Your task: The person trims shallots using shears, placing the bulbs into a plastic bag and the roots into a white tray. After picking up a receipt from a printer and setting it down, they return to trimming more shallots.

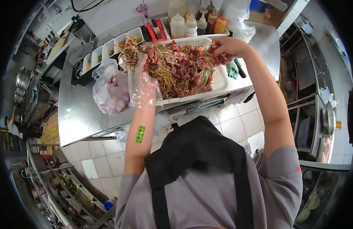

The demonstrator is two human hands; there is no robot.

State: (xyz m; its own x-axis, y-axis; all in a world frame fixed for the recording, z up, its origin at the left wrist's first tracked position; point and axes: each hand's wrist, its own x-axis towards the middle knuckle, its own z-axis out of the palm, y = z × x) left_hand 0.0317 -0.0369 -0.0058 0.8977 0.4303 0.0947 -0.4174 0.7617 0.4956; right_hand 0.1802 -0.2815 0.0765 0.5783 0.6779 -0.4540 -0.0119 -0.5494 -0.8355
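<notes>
A white perforated plastic basket (223, 78) is heaped with reddish papery onion skins (184, 72) and stringy dry roots (161, 76). My left hand (143, 82), in a loose clear plastic glove, reaches into the left side of the heap, its fingertips hidden among the skins. At the right end of the basket, my bare right hand (229, 49) has its fingers curled round a clump of reddish skins. Close by the left hand sits a tied plastic bag (109, 91) with pale round pieces inside.
Squeeze bottles (191, 26) line the back of the steel counter (79, 110). Small food containers (108, 49) stand at the back left, near a red tape dispenser (156, 30). A green cloth (232, 69) lies right of the basket. Another person (16, 126) stands far left.
</notes>
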